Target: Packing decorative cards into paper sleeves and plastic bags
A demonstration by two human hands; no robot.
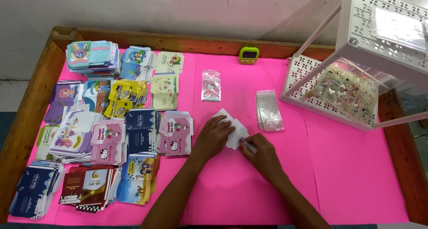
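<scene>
Colourful card packets (107, 126) stacked left; clear sleeves (269, 110) centre; green timer (248, 55) behind.

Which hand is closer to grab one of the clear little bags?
Right. The right hand lies just below the clear bags, though it seems to hold a small pen; the left hand presses the white paper, farther off.

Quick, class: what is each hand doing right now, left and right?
Left hand: open, pressing flat on the white folded paper envelope.
Right hand: closed in a grip on a thin pen-like tool, tip at the envelope.
</scene>
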